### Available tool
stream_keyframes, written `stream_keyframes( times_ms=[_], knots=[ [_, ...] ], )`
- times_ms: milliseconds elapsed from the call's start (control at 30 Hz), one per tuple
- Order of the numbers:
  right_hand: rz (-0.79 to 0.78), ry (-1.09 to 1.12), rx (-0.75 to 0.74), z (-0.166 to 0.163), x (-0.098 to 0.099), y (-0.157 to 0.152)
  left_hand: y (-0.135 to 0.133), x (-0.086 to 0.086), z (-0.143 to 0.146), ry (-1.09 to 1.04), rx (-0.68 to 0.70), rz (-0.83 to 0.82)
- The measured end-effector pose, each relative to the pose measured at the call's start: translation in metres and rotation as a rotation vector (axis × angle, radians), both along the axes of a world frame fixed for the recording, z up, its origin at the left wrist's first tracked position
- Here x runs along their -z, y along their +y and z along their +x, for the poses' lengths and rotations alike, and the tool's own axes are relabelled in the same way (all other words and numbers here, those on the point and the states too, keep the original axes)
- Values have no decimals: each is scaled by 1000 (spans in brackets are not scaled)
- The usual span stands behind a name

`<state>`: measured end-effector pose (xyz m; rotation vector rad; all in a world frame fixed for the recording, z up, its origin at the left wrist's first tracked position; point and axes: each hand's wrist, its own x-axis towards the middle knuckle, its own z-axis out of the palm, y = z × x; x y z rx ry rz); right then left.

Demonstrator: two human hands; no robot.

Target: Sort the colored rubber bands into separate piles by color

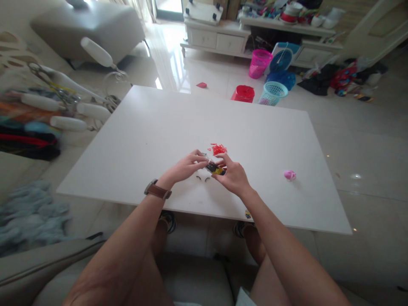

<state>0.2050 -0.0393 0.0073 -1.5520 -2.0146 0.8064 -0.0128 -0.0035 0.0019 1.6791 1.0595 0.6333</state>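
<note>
My left hand (186, 166) and right hand (232, 174) meet over the middle of the white table (153, 140), fingertips pinched from both sides on one small item (214, 168) — dark with a yellow patch, and a clear or silvery bit at its left end. The left thumb and forefinger are closed on that pale end; the right fingers curl around the dark-and-yellow part. What the thing is I cannot tell; it is too small and partly covered by fingers.

Just beyond the fingertips, at twelve o'clock, lies a little heap of red pieces (218, 148), close to the hands but not touching them. At six o'clock, right beneath the held item, two tiny dark curved bits (202, 178) rest on the tabletop. A brown-strapped watch (157, 189) sits on my left wrist.

Out at three o'clock, well apart from the hands, a small pink object (289, 174) lies alone on the table. Past the far edge, at about one o'clock, a red tub (243, 93), a blue basket (272, 92) and a pink basket (259, 63) stand on the floor. At ten o'clock — off the table — white handles (68, 123) lie over a blurred colourful pile.
</note>
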Motion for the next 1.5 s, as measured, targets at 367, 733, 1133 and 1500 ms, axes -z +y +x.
stream_keyframes(
  times_ms=[367,733,1133,1500],
  knots=[
    [71,-50,-20,3,2,0,0,-5,-4,104,40,32],
    [182,-222,-152,1,1,-9,-9,0,7,179,257,-38],
    [147,-90,-30,1,-3,-3,-7,-8,5,72,66,0],
    [130,-31,44,4,-4,-2,0,-10,-1,-144,-129,-4]
  ],
)
